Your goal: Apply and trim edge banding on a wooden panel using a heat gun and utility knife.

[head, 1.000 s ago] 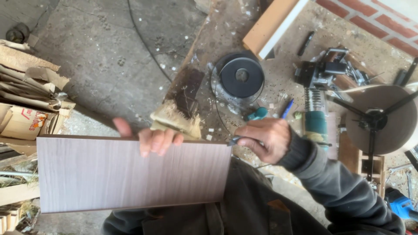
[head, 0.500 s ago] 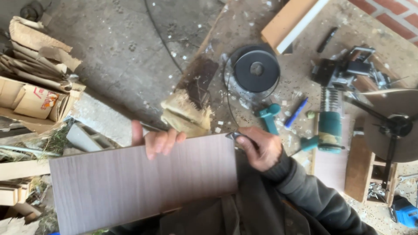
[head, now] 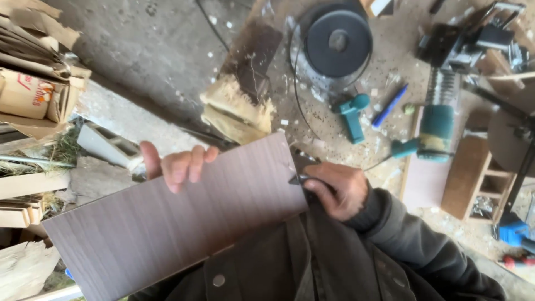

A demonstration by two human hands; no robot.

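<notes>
A long rectangular panel of grey-brown wood-grain laminate (head: pixel 178 223) lies tilted across the person's lap, its far corner raised toward the littered floor. The left hand (head: pixel 175 163) hooks over the panel's upper long edge, fingers curled onto the face and thumb hidden behind, so it grips the board. The right hand (head: pixel 337 189) is closed round a small dark pointed tool (head: pixel 298 179), perhaps a knife or scriber, though the view is too poor to tell, with its tip at the panel's right-hand short edge.

The chief risk, I judge, is a slip: the tip sits at the very edge, and pressure there could send it skating off the slick laminate toward the lap or jacket just below. The left fingers lie on the same face, though well apart from the tip. The panel rests on only the lap and one hand, so a hard push at the right end could pivot it and spoil the line or chip the edge.

Beyond the knees, a black round disc (head: pixel 338 42), a teal power tool (head: pixel 434 128), a blue pen (head: pixel 390 106) and wood chips crowd the dusty floor; a dropped panel would land among them and scratch.
</notes>
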